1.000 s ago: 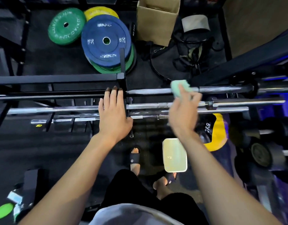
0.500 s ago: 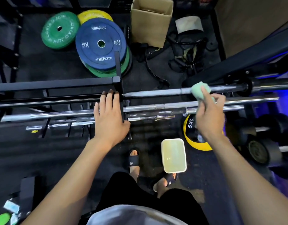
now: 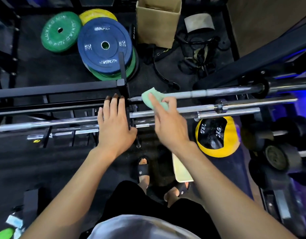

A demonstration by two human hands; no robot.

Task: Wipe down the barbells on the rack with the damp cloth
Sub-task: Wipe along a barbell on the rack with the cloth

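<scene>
Several steel barbells lie across a black rack below me. The farthest barbell runs from the rack post out to the right. My right hand holds a pale green damp cloth wrapped over that bar, close to the rack post. My left hand rests flat with straight fingers on the bars just left of the post, fingertips at the far bar. Two nearer chrome barbells pass under both hands.
Blue, green and yellow weight plates lie on the floor beyond the rack, beside a cardboard box and tangled straps. A yellow-black 2 kg ball and dumbbells sit right. A pale tray lies by my sandalled feet.
My right hand first slid the cloth rightward along the far barbell, then back left until it sits next to the rack post. The left hand stayed in place.
</scene>
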